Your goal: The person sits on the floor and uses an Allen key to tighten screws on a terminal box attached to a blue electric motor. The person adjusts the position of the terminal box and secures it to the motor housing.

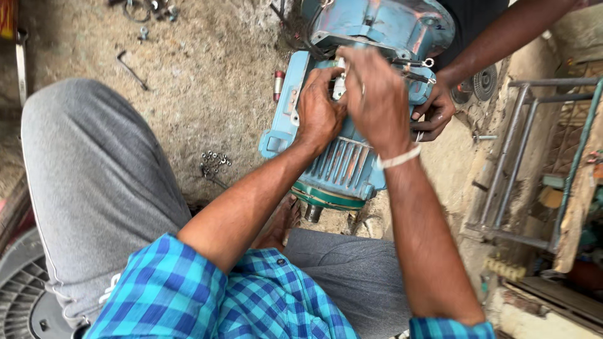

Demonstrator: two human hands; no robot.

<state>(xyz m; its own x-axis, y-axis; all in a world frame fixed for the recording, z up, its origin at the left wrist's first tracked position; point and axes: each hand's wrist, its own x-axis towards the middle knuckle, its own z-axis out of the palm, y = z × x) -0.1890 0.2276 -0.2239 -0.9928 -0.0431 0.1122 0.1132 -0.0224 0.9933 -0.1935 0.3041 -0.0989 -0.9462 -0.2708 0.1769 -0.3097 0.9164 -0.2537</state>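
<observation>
- Blue-painted metal is filling the middle of the view: an electric motor (352,160) with cooling fins is lying on the sandy ground (207,94), its shaft end pointing toward the person's bare foot (279,223).
- The left hand (319,113) is resting on the motor's upper side, fingers curled shut against the housing beside a small white part (340,85); whether it is pinching that part is too hidden to tell.
- The right hand (377,94) is hovering just above the same spot, fingers bent down toward the white part; its grip is blurred, so I cannot tell whether it is closed on anything.
- Another person's hand (433,113) is gripping the motor's far edge.
- A bent metal tool (130,69) and a small heap of nuts (215,162) are lying on the ground, well apart from the motor.
</observation>
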